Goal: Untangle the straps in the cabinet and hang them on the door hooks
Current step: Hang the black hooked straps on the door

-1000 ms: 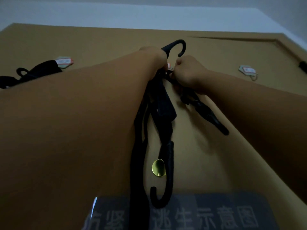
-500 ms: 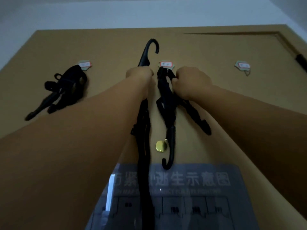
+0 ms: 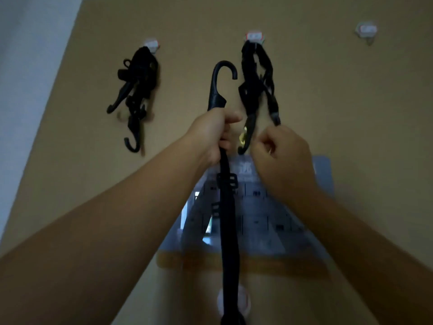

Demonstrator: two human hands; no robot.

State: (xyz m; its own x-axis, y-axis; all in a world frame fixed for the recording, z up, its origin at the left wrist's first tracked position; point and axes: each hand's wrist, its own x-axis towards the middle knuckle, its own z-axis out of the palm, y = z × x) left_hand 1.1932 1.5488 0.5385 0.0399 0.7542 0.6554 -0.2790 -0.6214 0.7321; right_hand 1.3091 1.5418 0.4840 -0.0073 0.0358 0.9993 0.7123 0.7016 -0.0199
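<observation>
My left hand (image 3: 210, 134) grips a long black strap (image 3: 228, 207) just below its hook end (image 3: 222, 71), which points up in front of the brown door (image 3: 328, 102); the rest of the strap hangs down out of view. A second black strap (image 3: 250, 73) hangs from the middle door hook (image 3: 255, 36). My right hand (image 3: 281, 156), fingers curled, is at the tip of this strap's right tail; whether it pinches the tail is unclear. A bundled third strap (image 3: 138, 85) hangs from the left door hook (image 3: 151, 44).
The right door hook (image 3: 366, 30) is bare. A brass peephole cover (image 3: 242, 138) shows between my hands. A plastic-covered evacuation sign (image 3: 269, 219) is fixed to the door below them, and a pale wall (image 3: 28, 66) borders the door on the left.
Both hands have dropped from the middle door hook. The second strap now hangs there on its own. My left hand has drawn its strap lower, and the view has tilted down.
</observation>
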